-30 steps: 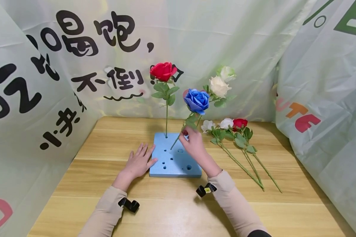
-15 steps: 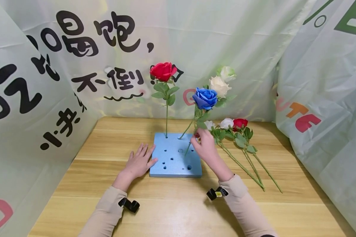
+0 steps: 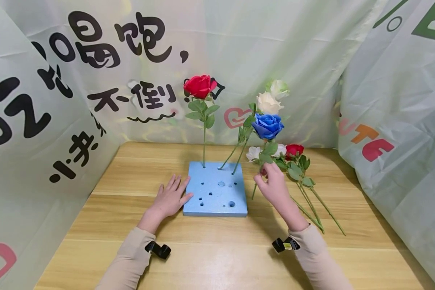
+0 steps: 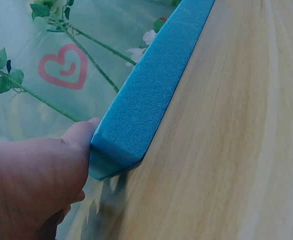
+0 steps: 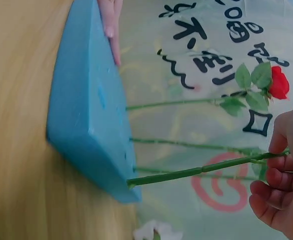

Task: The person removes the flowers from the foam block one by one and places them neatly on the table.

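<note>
My right hand (image 3: 273, 185) pinches the stem of a blue rose (image 3: 268, 126) below its leaves, held upright off the right side of a blue foam block (image 3: 215, 211). In the right wrist view the bare stem (image 5: 181, 174) runs from the fingers, its cut end overlapping the block's corner. My left hand (image 3: 169, 199) lies flat with straight fingers on the table at the block's left side, its thumb against the edge. A red rose (image 3: 200, 86), a cream rose (image 3: 270, 103) and a greenish-white rose (image 3: 278, 88) stand in holes along the block's back.
Two white roses, one of them a white rose (image 3: 253, 154) at the left, and a red rose (image 3: 294, 150) lie on the wooden table (image 3: 210, 257) right of the block, stems toward me. Several holes show in the block's top. Printed curtains (image 3: 232, 44) enclose the table's back and sides.
My right hand has carried the blue rose rightward, from over the block to beyond its right edge. The left hand and the standing roses have stayed in place.
</note>
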{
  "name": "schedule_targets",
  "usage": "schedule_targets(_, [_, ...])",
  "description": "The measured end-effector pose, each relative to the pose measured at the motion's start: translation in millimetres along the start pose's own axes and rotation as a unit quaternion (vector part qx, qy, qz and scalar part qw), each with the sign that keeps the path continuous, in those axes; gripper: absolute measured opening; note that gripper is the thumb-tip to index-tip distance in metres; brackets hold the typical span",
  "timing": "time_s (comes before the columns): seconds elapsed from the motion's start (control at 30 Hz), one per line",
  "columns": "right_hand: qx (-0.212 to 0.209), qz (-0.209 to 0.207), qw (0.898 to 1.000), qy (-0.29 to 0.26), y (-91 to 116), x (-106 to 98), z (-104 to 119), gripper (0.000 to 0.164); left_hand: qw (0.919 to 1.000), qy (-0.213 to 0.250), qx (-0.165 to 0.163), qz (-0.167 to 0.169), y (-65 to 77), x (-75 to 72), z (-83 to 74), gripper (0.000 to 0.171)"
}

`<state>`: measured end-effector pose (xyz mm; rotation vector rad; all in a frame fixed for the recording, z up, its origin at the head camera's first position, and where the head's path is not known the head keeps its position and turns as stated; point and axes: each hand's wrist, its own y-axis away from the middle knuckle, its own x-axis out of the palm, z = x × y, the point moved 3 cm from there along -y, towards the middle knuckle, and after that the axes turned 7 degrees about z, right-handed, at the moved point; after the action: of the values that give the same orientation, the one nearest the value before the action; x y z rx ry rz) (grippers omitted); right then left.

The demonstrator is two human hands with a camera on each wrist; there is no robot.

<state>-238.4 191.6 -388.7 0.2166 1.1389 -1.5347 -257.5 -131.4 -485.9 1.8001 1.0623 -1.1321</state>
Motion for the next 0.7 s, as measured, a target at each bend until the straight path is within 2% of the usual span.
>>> schedule_targets(0.3, [0.009, -0.037, 0.999, 0.037, 15.3, -19.4, -25.8, 0.012, 1.0000, 0.003, 0.000, 0.000, -0.7, 0.7, 1.9, 0.068])
schedule_targets(0.7, [0.033, -0.051, 0.995, 0.085, 36.8, -45.1, -59.9, 0.004, 1.0000, 0.006, -0.003, 0.008, -0.2, 0.0, 0.0, 0.069])
